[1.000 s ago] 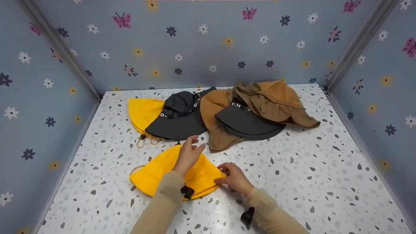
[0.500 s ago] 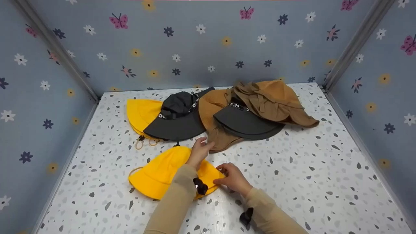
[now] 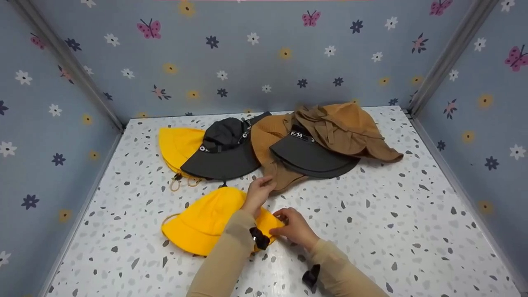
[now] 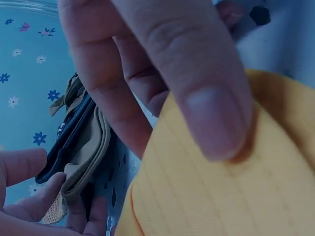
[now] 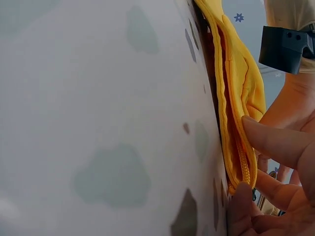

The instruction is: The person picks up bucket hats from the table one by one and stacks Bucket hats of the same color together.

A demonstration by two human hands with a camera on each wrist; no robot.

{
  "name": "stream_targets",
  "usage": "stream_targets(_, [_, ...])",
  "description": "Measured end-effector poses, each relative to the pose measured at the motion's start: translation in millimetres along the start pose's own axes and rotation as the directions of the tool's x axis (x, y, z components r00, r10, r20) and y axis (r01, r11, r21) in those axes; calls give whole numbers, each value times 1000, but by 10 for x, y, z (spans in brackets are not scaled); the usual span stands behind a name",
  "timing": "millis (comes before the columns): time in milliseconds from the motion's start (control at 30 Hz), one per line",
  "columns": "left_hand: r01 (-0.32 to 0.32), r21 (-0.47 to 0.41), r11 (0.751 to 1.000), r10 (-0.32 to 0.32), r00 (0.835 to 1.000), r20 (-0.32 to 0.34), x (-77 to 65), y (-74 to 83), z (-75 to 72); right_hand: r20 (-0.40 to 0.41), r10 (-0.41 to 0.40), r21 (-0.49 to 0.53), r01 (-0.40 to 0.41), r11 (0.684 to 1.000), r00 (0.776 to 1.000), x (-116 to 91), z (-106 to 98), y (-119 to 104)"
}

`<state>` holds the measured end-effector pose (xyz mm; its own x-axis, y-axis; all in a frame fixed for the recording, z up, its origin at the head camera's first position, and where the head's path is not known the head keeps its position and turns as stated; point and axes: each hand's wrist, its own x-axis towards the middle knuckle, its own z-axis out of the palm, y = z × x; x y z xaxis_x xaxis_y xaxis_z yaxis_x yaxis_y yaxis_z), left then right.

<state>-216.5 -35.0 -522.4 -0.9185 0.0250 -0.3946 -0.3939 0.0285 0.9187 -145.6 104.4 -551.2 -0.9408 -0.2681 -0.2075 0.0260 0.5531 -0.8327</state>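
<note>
The yellow hat lies on the table, close to the person. It lies flat and wide: its long way runs from left to right, its round top points away from the person, and its rim is on the near side. The right hand is at the right end of the yellow hat, and its thumb and fingers pinch the rim there. The left arm goes across the right part of the yellow hat, so the left hand is at the hat's far right side. The brown hat is behind the yellow hat, a bit to the right, and its flap sticks out toward the yellow hat. That flap is right in front of the left fingers, so the left hand is the nearer one to it. The left fingers are bent at the flap's edge, but I cannot tell if they squeeze it or just touch it. The flap and the yellow hat do not touch; some table shows between them. The black hat is right behind the yellow hat.
</note>
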Motion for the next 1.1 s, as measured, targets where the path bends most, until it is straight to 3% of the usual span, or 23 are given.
stream_targets(167, [-16,-122,992,6,997,-83,-21,-11,34,-1,2,13,-2,1000,1000,2,10,10])
stream_targets(333, [-7,-272,962,-34,989,-146,-30,16,57,0,-18,18,18,1000,1000,-2,14,6])
stream_targets(433, [24,-364,931,-73,990,-122,-20,35,63,-4,-23,24,23,999,1000,1,15,3])
stream_targets(533, [44,-424,905,-74,996,-56,-11,37,70,-10,-14,27,15,1000,1000,4,13,8])
stream_targets(667, [21,-415,909,-26,1000,-7,-5,19,89,-9,10,39,-10,999,1000,13,8,20])
stream_targets(967, [-12,-383,924,-5,999,-44,-16,49,107,21,50,114,-52,992,999,25,-22,36])
stream_targets(1100, [-66,-383,922,41,997,-72,-32,109,106,52,79,200,-88,976,996,23,-50,33])
